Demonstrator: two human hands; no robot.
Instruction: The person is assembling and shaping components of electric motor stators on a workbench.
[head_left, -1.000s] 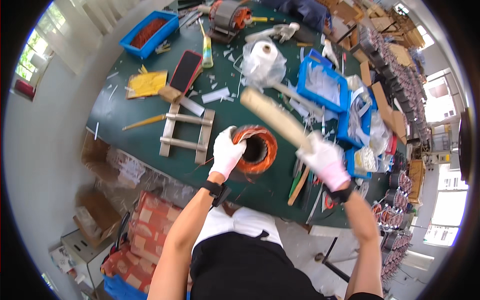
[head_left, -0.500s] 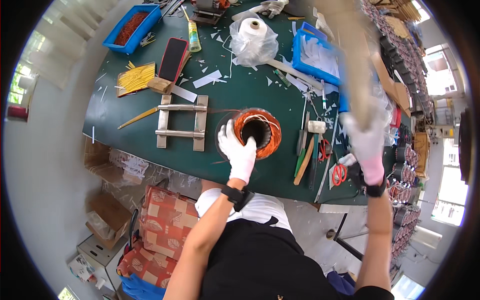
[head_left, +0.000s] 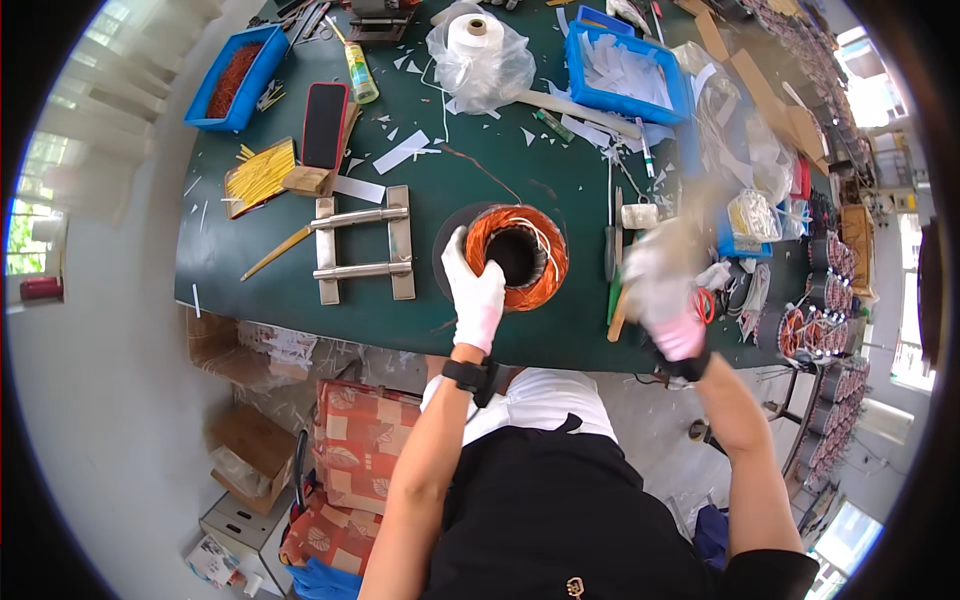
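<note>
My left hand (head_left: 474,297), in a white glove, grips the left side of a motor stator (head_left: 553,273) wound with orange copper wire. Its thumb lies at the rim of the dark central bore and its fingers lie on the outer side. White cord runs over the windings, and the stator stands on a dark round base. My gloved right hand (head_left: 660,285) is smeared by motion, over the tools at the right. It is closed on a long pale thing, wood-coloured and too blurred to name. A steel frame with two crossbars (head_left: 400,240) lies left of the stator.
Pliers, scissors and a wooden-handled tool (head_left: 617,315) lie under and around my right hand. Farther back are a blue tray of white paper slips (head_left: 577,95), a spool in plastic (head_left: 475,38) and a phone (head_left: 325,125). Yellow strips (head_left: 260,178) lie at left; several stators line the right.
My right hand has swung left and lower with the blurred pale thing, which stood tall above it before. My left hand stays on the stator. The whole view has shifted slightly.
</note>
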